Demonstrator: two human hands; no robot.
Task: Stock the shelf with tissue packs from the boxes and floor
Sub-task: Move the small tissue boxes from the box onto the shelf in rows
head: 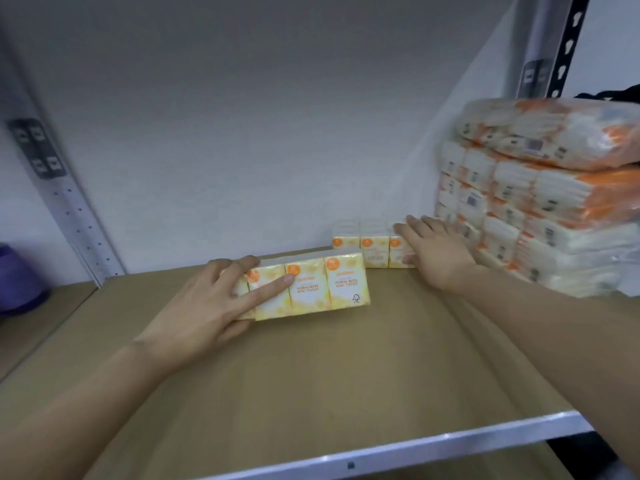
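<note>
A yellow multipack of mini tissues (pixel 329 285) stands upright on the brown shelf board (pixel 311 368). My left hand (pixel 214 299) grips its left end, thumb underneath and index finger stretched across its front. A second yellow multipack (pixel 360 242) stands at the back against the wall. My right hand (pixel 434 252) lies flat on that pack's right end with fingers spread, covering part of it. Beside it on the right rises a stack of larger orange-and-white tissue bundles (pixel 540 209).
The shelf's metal front rail (pixel 415 445) runs along the near edge. Perforated metal uprights stand at the left (pixel 69 209) and right (pixel 561 43). A purple object (pixel 17 278) sits on the neighbouring shelf at far left. A white wall backs the shelf.
</note>
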